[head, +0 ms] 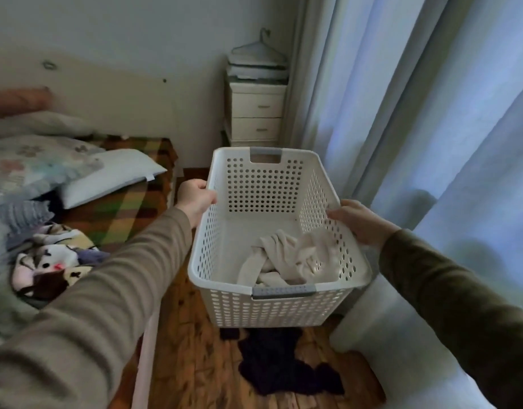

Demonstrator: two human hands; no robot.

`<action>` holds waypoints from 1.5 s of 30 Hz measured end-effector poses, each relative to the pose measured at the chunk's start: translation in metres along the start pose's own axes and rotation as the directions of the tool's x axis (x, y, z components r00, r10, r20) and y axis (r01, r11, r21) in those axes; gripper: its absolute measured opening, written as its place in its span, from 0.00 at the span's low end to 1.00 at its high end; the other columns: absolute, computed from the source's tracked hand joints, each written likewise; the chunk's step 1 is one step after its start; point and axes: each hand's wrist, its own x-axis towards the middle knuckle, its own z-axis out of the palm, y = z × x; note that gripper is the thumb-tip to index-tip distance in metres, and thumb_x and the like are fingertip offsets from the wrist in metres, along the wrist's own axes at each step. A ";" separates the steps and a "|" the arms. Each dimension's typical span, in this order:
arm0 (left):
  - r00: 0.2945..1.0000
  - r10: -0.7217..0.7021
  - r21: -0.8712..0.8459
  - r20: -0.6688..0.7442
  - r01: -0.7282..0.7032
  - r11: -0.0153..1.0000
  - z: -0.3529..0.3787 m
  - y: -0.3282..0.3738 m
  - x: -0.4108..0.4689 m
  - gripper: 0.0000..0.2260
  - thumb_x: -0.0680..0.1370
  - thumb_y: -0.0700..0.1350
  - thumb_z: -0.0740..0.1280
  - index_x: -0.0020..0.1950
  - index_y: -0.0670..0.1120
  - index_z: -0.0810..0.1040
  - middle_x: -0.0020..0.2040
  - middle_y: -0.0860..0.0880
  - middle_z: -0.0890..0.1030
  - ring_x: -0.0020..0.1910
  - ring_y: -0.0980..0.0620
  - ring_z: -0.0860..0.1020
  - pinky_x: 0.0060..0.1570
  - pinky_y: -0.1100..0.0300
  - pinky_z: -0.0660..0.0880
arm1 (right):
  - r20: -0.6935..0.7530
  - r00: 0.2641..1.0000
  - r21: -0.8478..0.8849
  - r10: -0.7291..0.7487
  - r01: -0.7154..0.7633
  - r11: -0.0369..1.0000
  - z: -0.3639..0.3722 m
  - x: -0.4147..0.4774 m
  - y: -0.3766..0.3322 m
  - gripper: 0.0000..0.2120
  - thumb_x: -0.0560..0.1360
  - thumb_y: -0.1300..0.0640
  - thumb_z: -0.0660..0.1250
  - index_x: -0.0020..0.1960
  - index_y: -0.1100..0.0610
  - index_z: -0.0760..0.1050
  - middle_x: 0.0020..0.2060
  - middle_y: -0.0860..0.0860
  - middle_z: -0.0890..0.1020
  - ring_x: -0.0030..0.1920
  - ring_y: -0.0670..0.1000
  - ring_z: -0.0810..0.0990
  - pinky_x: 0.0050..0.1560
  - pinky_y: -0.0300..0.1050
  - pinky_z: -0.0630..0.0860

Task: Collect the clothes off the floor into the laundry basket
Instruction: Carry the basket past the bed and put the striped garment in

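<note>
A white perforated laundry basket (264, 184) with grey handles is held above the wooden floor in front of me. My left hand (195, 197) grips its left rim and my right hand (359, 222) grips its right rim. A cream-white garment (286, 258) lies crumpled in the basket's near right corner. On the floor just below and in front of the basket lies a dark navy garment (278, 364), spread out in a heap.
A bed (118, 208) with pillows, a checked blanket and a printed cloth runs along the left. A white drawer unit (257, 113) with hangers on top stands in the far corner. Pale curtains (431, 113) hang on the right, reaching the floor.
</note>
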 end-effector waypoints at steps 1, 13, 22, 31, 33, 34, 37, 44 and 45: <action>1.000 -0.010 0.005 -0.013 0.010 1.000 -0.001 -0.005 0.006 0.18 0.73 0.30 0.62 0.62 0.37 0.75 0.61 0.39 0.78 0.50 0.46 0.74 0.48 0.59 0.69 | 0.022 1.000 0.007 0.010 -0.010 1.000 0.006 0.010 0.000 0.07 0.77 0.64 0.58 0.51 0.65 0.73 0.44 0.59 0.79 0.39 0.54 0.79 0.42 0.49 0.80; 0.982 -0.182 0.060 -0.050 0.185 0.981 -0.006 -0.082 0.108 0.19 0.74 0.30 0.61 0.64 0.39 0.73 0.63 0.40 0.76 0.60 0.41 0.75 0.50 0.57 0.71 | 0.049 0.983 0.042 0.176 -0.178 0.983 0.097 0.133 0.024 0.15 0.76 0.68 0.57 0.62 0.71 0.68 0.60 0.68 0.75 0.54 0.64 0.78 0.55 0.57 0.74; 0.966 -0.235 0.158 -0.110 0.250 0.955 0.018 -0.187 0.152 0.15 0.74 0.31 0.61 0.60 0.40 0.76 0.58 0.42 0.79 0.50 0.48 0.75 0.46 0.59 0.70 | 0.125 0.946 0.053 0.300 -0.308 0.950 0.176 0.209 0.113 0.09 0.76 0.62 0.59 0.55 0.61 0.71 0.52 0.61 0.79 0.52 0.60 0.80 0.55 0.58 0.77; 0.934 -0.302 0.198 -0.190 0.338 0.920 0.068 -0.335 0.156 0.16 0.77 0.33 0.59 0.64 0.42 0.73 0.63 0.43 0.77 0.60 0.45 0.76 0.49 0.61 0.70 | 0.248 0.895 0.041 0.372 -0.393 0.919 0.259 0.261 0.254 0.04 0.77 0.61 0.59 0.52 0.58 0.69 0.40 0.53 0.78 0.39 0.52 0.79 0.35 0.44 0.76; 0.930 -0.305 0.208 -0.206 0.346 0.915 0.080 -0.370 0.157 0.16 0.77 0.34 0.59 0.64 0.41 0.73 0.64 0.42 0.77 0.61 0.44 0.75 0.50 0.61 0.70 | 0.260 0.892 0.040 0.371 -0.394 0.918 0.277 0.274 0.285 0.05 0.77 0.62 0.59 0.52 0.59 0.70 0.39 0.53 0.78 0.40 0.53 0.79 0.37 0.45 0.77; 0.928 -0.306 0.206 -0.213 0.348 0.914 0.088 -0.393 0.159 0.16 0.77 0.33 0.59 0.64 0.40 0.73 0.64 0.42 0.77 0.62 0.43 0.75 0.51 0.60 0.70 | 0.270 0.887 0.044 0.374 -0.399 0.916 0.290 0.283 0.306 0.05 0.77 0.62 0.59 0.53 0.59 0.70 0.40 0.54 0.78 0.42 0.54 0.79 0.38 0.46 0.77; 0.925 -0.315 0.215 -0.210 0.358 0.909 0.103 -0.449 0.165 0.15 0.78 0.35 0.59 0.64 0.42 0.71 0.62 0.42 0.77 0.60 0.44 0.75 0.49 0.58 0.71 | 0.306 0.879 0.056 0.365 -0.400 0.915 0.323 0.303 0.357 0.07 0.77 0.62 0.59 0.55 0.58 0.69 0.44 0.56 0.79 0.46 0.56 0.79 0.44 0.51 0.78; 0.933 -0.290 0.320 -0.214 0.347 0.881 0.131 -0.571 0.191 0.16 0.78 0.33 0.56 0.64 0.41 0.67 0.59 0.43 0.76 0.50 0.49 0.71 0.46 0.58 0.69 | 0.321 0.880 0.087 0.350 -0.396 0.914 0.408 0.348 0.480 0.13 0.77 0.62 0.59 0.61 0.62 0.71 0.47 0.57 0.79 0.46 0.56 0.79 0.40 0.48 0.77; 0.933 -0.288 0.336 -0.214 0.347 0.875 0.136 -0.587 0.194 0.16 0.78 0.33 0.55 0.65 0.41 0.67 0.57 0.44 0.75 0.49 0.49 0.71 0.46 0.58 0.68 | 0.322 0.881 0.093 0.346 -0.393 0.915 0.418 0.354 0.496 0.14 0.77 0.62 0.58 0.61 0.63 0.70 0.50 0.58 0.79 0.47 0.57 0.79 0.43 0.49 0.77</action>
